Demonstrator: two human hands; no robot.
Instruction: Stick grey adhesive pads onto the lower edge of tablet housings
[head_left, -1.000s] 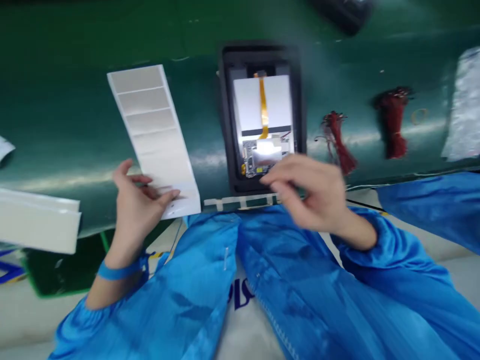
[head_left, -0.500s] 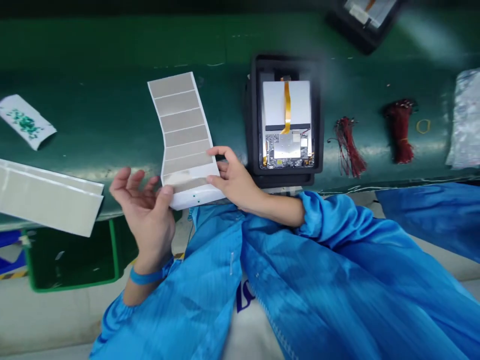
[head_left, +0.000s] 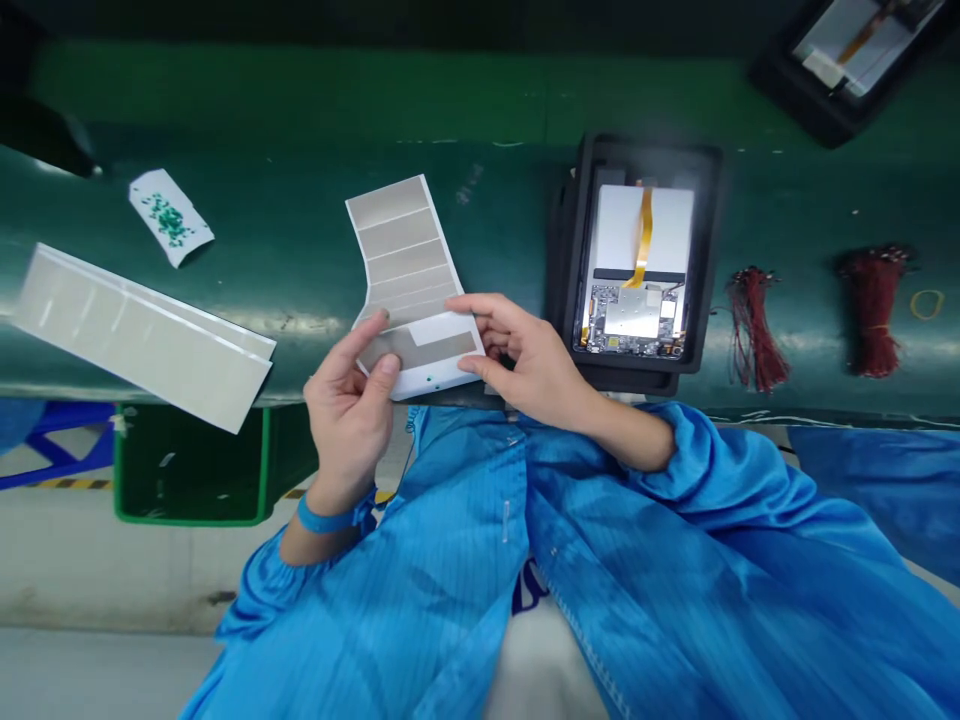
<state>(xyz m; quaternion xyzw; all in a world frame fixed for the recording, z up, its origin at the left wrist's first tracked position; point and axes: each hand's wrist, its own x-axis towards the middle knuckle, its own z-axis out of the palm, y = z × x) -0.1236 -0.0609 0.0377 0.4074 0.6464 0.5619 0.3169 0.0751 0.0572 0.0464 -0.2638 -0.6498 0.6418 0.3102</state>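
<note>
A white backing sheet of grey stickers (head_left: 397, 240) is held in front of me, bent across its lower part, its far end over the green table. On the near part, bare white backing shows around one grey strip, and a few green specks lie by the near edge. My left hand (head_left: 349, 410) is closed on the sheet's left edge, thumb on top and index finger against the strip's end. My right hand (head_left: 536, 365) pinches the right edge between thumb and fingers; the fingers beneath are partly hidden.
Right of the sheet, a black tray (head_left: 709, 300) holds an opened device with a circuit board (head_left: 634, 315). Farther right lie red wire bundles (head_left: 757, 330). At left are more sticker sheets (head_left: 150, 335) and a paper with green bits (head_left: 171, 215). A green bin (head_left: 191, 520) stands below the table edge.
My left hand has moved in from spread fingers to grip the sheet's left edge. The near part of the sheet is now bent more. The whole view has shifted, with things appearing farther right.
</note>
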